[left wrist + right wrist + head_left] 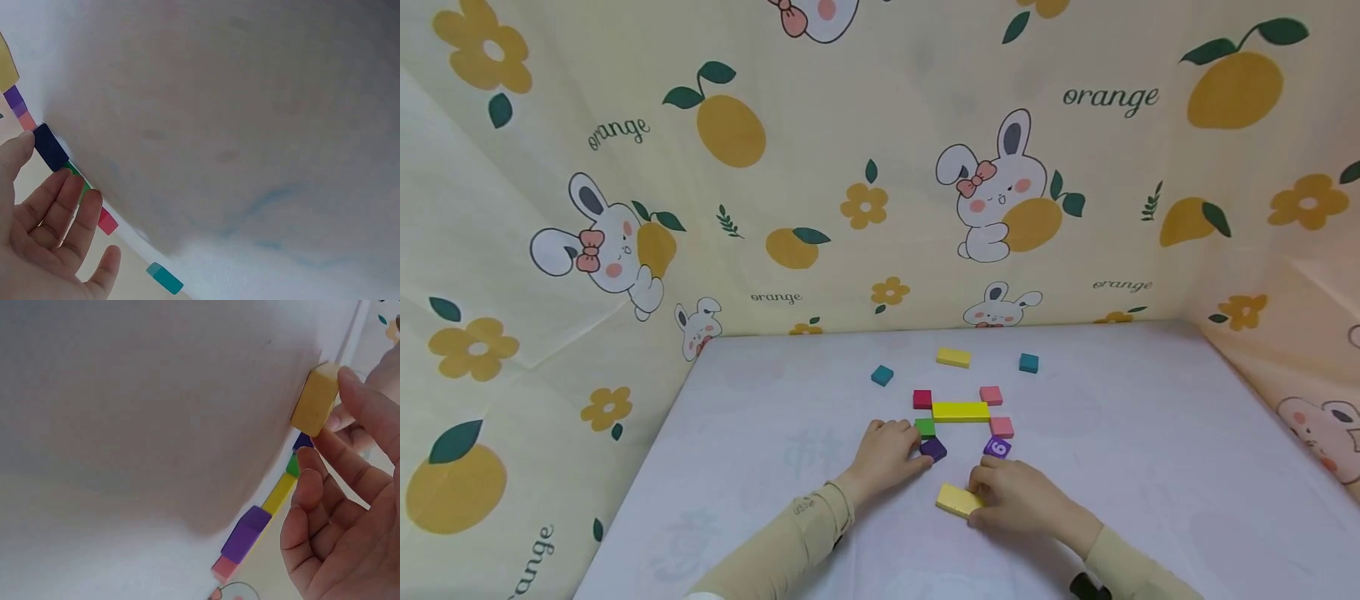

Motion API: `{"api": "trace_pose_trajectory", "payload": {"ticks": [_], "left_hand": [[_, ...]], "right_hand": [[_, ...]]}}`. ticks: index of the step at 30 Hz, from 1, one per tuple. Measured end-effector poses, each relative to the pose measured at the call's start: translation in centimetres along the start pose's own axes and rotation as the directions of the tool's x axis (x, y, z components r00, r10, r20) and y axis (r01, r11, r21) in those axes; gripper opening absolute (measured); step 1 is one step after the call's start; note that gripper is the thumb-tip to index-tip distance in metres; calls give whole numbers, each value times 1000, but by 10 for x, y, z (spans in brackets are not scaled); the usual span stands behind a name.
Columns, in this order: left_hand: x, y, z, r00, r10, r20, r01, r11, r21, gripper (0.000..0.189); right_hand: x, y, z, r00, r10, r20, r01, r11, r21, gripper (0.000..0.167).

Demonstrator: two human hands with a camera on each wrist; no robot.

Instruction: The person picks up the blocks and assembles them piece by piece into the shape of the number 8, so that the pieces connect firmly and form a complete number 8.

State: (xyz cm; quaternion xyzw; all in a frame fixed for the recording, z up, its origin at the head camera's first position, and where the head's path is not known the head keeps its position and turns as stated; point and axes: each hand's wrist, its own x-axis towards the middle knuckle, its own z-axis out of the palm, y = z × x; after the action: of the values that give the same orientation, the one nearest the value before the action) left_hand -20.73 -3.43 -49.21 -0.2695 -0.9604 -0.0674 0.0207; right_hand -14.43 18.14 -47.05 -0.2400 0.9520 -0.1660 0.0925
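Observation:
At the near left of a block arrangement, my left hand [887,454] pinches a dark purple block [933,450] between thumb and fingers. Just behind that block lies a green block [925,427], close to the fingertips. My right hand [1018,497] grips a pale yellow block [957,500] by its right end, nearer to me than the other blocks. In the right wrist view, thumb and index finger hold this yellow block [315,400] while the other fingers curl loosely. Beyond the right knuckles sits a purple block [997,447] with a white 6 on it.
A long yellow block [960,412] lies between a red block [922,399] and two pink blocks [1002,427]. Farther back are a yellow block [953,357] and two teal blocks [882,376]. Printed cloth [865,125] walls the white table [760,392] behind and at both sides.

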Motion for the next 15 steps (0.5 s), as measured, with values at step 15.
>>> {"api": "trace_pose_trajectory", "payload": {"ticks": [15], "left_hand": [[0,0,1,1000,5,-11,-5,1000,3,31]], "right_hand": [[8,11,-5,987,132,-88,-134,991,-14,23]]}}
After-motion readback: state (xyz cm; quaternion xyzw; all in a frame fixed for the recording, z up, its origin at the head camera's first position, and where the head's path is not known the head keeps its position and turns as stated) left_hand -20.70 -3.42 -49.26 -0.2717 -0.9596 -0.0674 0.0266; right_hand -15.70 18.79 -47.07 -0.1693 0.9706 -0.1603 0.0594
